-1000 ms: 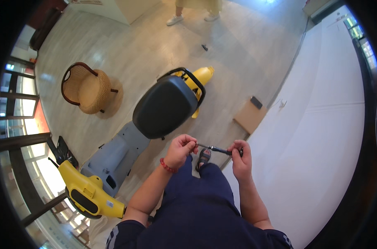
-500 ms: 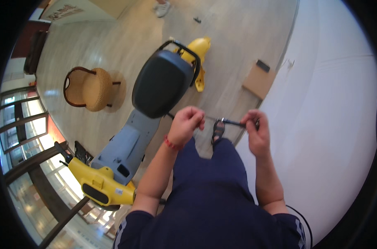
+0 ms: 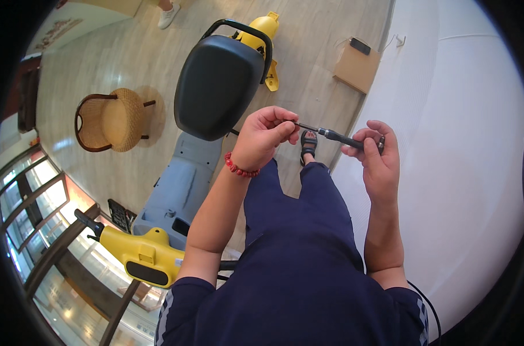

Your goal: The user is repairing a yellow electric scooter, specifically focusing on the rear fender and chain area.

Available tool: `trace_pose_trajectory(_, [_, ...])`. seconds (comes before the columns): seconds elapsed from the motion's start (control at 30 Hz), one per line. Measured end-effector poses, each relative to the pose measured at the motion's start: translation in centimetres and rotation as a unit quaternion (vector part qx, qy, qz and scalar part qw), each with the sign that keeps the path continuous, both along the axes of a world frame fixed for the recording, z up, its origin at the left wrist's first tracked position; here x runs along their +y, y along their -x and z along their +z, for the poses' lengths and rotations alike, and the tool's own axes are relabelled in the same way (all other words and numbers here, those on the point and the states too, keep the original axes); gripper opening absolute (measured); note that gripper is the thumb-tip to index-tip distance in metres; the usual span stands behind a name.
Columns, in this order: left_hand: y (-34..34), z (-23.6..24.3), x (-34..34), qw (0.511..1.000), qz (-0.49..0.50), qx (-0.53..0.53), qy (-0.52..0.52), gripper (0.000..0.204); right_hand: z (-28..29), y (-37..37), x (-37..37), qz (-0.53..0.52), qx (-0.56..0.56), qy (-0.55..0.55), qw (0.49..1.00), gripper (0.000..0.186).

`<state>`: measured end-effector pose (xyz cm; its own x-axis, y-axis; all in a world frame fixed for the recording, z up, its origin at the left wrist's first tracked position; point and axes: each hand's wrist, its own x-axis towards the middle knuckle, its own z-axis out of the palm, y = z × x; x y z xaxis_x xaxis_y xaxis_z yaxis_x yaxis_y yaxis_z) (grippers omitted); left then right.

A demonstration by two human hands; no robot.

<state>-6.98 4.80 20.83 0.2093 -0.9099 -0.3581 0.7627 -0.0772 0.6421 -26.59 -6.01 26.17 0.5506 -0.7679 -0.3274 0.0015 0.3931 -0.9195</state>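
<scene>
A screwdriver (image 3: 343, 139) with a dark handle and thin metal shaft lies across between my hands, in front of my body. My right hand (image 3: 380, 158) holds its handle, thumb and fingers loosely wrapped round the end. At the other end, my left hand (image 3: 263, 135), with a red bead bracelet (image 3: 239, 168) on its wrist, is closed in a pinch at the tip of the shaft. Whether a small part sits at the tip is hidden by the fingers. Just left of my left hand stands a scooter with a black seat (image 3: 218, 83).
The scooter's grey footboard (image 3: 184, 173) and yellow handlebar cover (image 3: 140, 254) reach toward my left elbow. Beyond are a wicker chair (image 3: 122, 120) and a black tool case (image 3: 120, 214). A cardboard box (image 3: 354, 70) bearing a black phone-like object (image 3: 360, 46) stands by the white wall (image 3: 463, 144).
Both hands and the screwdriver sit higher in the picture. The right hand has moved right and its fingers have loosened. My view has shifted, so the scooter and chair appear displaced.
</scene>
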Motion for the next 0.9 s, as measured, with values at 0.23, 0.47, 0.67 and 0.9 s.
trace_pose_trajectory(0.23, [0.3,-1.6,-0.3,1.000,0.009,-0.030,-0.002,0.012,-2.0,0.6,-2.3,0.059,0.005,-0.010,0.998,0.030])
trace_pose_trajectory(0.47, [2.8,-8.1,-0.9,0.996,-0.037,-0.002,-0.078,0.011,-7.8,2.8,-4.8,0.129,0.083,-0.006,0.988,0.034])
trace_pose_trajectory(0.67, [4.4,-16.9,-1.2,0.983,-0.077,0.002,-0.164,0.011,-15.4,4.5,-5.3,0.195,0.126,-0.033,0.972,0.038])
trace_pose_trajectory(0.9, [2.2,-30.0,-2.2,0.980,-0.019,0.030,-0.194,0.011,-30.7,1.9,-7.7,0.199,0.122,-0.083,0.969,0.025])
